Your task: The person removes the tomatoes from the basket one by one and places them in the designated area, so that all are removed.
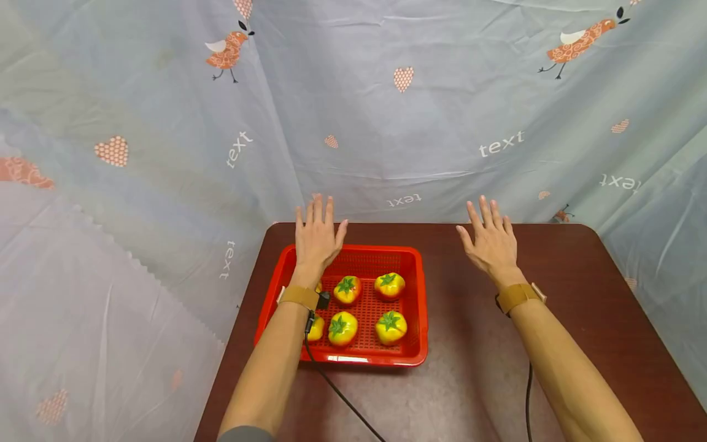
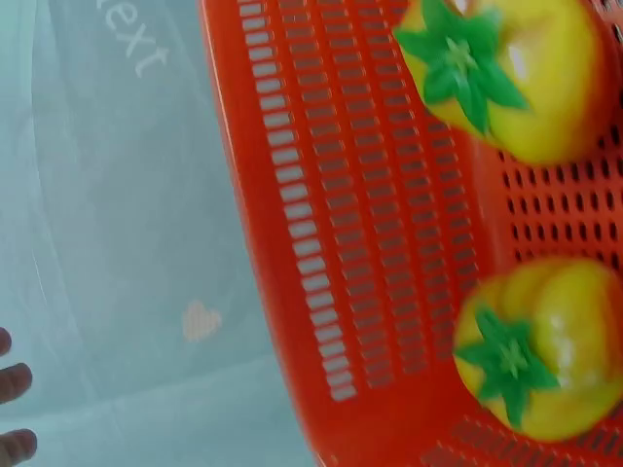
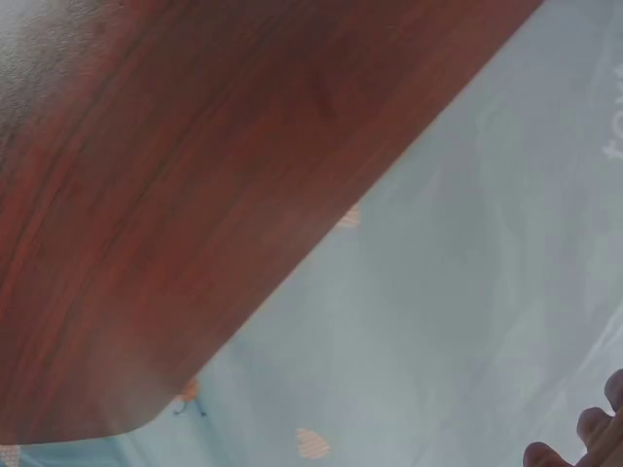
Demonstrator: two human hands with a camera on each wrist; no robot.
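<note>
Raised over the back left part of a red basket (image 1: 418,307) is my left hand (image 1: 317,240), its fingers straight and spread, holding nothing. In the basket lie several yellow-red tomato-like fruits (image 1: 391,327) with green leaf tops; my left wrist and forearm partly cover the leftmost ones. The left wrist view shows two of these fruits (image 2: 555,341) inside the basket wall (image 2: 341,195), and a few fingertips (image 2: 15,382) at the left edge. My right hand (image 1: 491,245), also spread and empty, is held up to the right of the basket. Its fingertips (image 3: 592,428) show at the lower right in the right wrist view.
The basket stands on the left part of a dark red-brown table (image 1: 569,307) with rounded back corners. A grey-blue curtain (image 1: 364,123) printed with birds and hearts hangs behind and beside the table. Black cables (image 1: 345,399) run from both wrist bands toward the front.
</note>
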